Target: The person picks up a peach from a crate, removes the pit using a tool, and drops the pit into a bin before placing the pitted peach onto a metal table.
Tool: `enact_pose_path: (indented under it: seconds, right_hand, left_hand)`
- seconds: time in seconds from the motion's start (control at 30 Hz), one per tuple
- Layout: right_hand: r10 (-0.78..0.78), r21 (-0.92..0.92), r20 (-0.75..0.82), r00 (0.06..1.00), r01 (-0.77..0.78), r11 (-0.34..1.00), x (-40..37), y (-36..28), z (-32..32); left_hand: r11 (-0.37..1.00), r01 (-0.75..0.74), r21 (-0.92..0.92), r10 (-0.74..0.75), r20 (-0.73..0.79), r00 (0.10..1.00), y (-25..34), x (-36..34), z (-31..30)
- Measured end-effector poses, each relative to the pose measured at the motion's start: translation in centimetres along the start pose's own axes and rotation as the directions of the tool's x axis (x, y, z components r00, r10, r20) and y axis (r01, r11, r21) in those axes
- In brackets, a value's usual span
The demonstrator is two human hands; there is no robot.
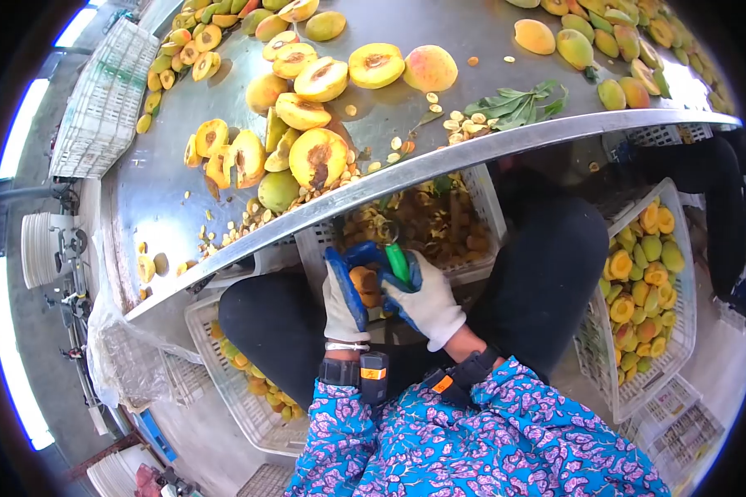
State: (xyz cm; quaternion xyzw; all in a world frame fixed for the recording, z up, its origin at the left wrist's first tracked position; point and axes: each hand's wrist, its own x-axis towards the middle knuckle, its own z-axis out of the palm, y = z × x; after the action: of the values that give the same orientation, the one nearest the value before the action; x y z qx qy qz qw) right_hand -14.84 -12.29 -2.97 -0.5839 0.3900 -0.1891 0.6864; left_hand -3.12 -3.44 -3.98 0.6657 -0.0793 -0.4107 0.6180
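My left hand (345, 296), in a white glove with blue coating, is closed around a piece of peach (365, 286) above my lap. My right hand (425, 300), gloved the same way, grips a tool with a green handle (397, 262). Its working end points away from me and is hard to make out. Both hands are close together just below the table edge. Beyond them, under the table, a white crate (496, 199) holds dark pits and peach scraps.
Halved peaches (318, 157), whole peaches (430, 68) and loose kernels (466, 126) lie on the metal table (157, 178). Its raised rim (340, 200) runs above my knees. Peach-filled crates stand at my right (680, 331) and left (249, 427). Another person's dark-clothed leg (721, 207) is at right.
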Motion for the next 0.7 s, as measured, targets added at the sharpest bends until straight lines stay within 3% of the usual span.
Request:
enact_pose_path:
  seconds: [0.03, 0.1, 0.13, 0.23, 0.27, 0.33, 0.43, 0.53, 0.63, 0.7]
  right_hand:
    - [0.007, -0.025, 0.026, 1.000, -0.006, 1.000, 0.0, -0.1, 0.4]
    - [0.006, 0.004, 0.075, 0.997, -0.007, 1.000, -0.1, -0.3, 1.1]
    - [-0.016, -0.071, 0.082, 0.996, 0.022, 0.997, -0.1, -0.4, 1.2]
    - [-0.078, -0.267, 0.112, 0.991, 0.105, 0.958, 0.0, -1.0, 1.5]
    - [-0.031, -0.243, 0.118, 0.993, 0.059, 0.968, 0.1, -0.9, 1.5]
    - [0.066, -0.199, 0.128, 0.990, -0.040, 0.979, 0.1, -0.8, 1.5]
    - [0.127, -0.164, 0.134, 0.983, -0.105, 0.981, 0.4, -1.4, 1.4]
    - [0.065, -0.127, 0.103, 0.993, -0.052, 0.991, 0.6, -0.6, 1.7]
    - [0.033, -0.240, 0.090, 0.995, -0.011, 0.971, 0.9, -0.4, 1.6]
    - [-0.044, -0.320, 0.052, 0.998, 0.058, 0.946, 0.9, 0.2, 2.1]
  left_hand:
    - [0.986, -0.067, 0.155, 0.066, 0.014, 0.998, -0.2, -0.2, -0.2]
    - [0.958, -0.084, 0.275, 0.087, 0.001, 0.996, -0.4, -0.6, -0.1]
    - [0.938, -0.090, 0.333, 0.098, -0.005, 0.995, -0.2, -0.9, 0.2]
    - [0.927, -0.182, 0.328, 0.199, -0.018, 0.980, -0.5, -0.9, 0.5]
    - [0.925, -0.203, 0.320, 0.221, -0.020, 0.975, -0.3, -1.0, 0.7]
    - [0.971, -0.116, 0.211, 0.141, -0.111, 0.984, 0.4, -1.2, 1.6]
    - [0.977, -0.032, 0.209, 0.066, -0.158, 0.985, 0.5, -1.1, 1.6]
    - [0.963, -0.012, 0.268, 0.071, -0.214, 0.974, -0.7, -0.6, 0.8]
    - [0.965, 0.049, 0.259, 0.008, -0.215, 0.977, -1.1, -0.3, 0.3]
    - [0.936, 0.035, 0.351, 0.045, -0.218, 0.975, -2.1, 0.2, -0.3]
